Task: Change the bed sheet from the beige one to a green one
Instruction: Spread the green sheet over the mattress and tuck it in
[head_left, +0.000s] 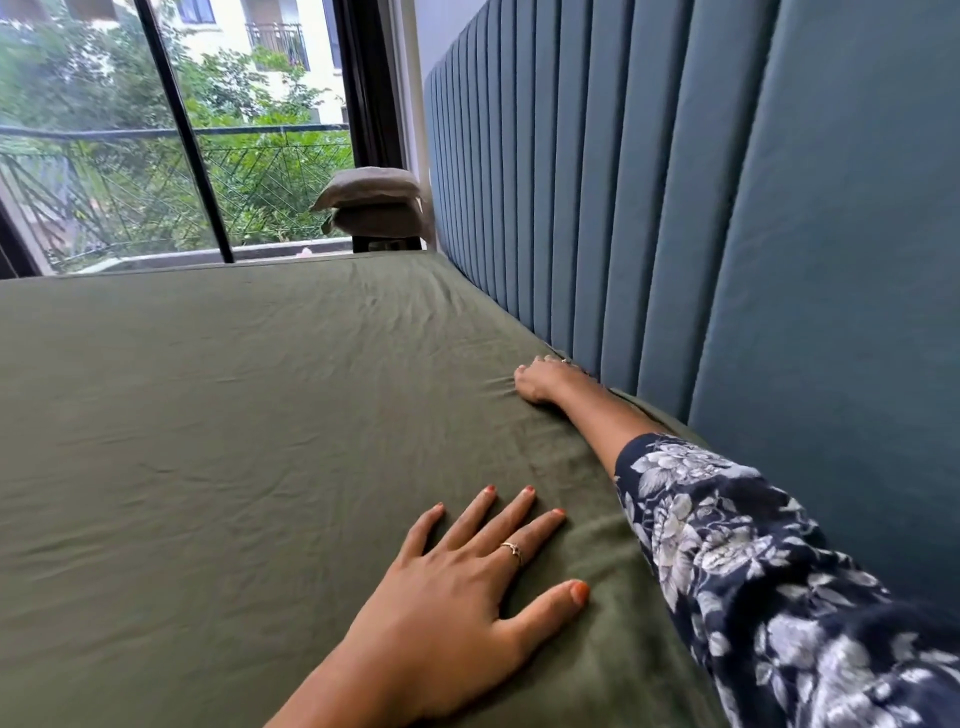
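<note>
A green sheet (234, 415) covers the mattress, lightly creased across its top. My left hand (467, 571) lies flat on it near the front, fingers spread, holding nothing. My right hand (545, 379) reaches forward to the sheet's edge where the mattress meets the blue headboard (675, 208). Its fingers curl down into that gap and their tips are hidden; small creases in the sheet run toward it. A beige bundle of cloth (374, 202) sits beyond the far corner of the bed on a dark stand.
A large window (156, 130) with dark frames runs along the far side of the bed. The padded headboard stands close on the right, along the mattress edge.
</note>
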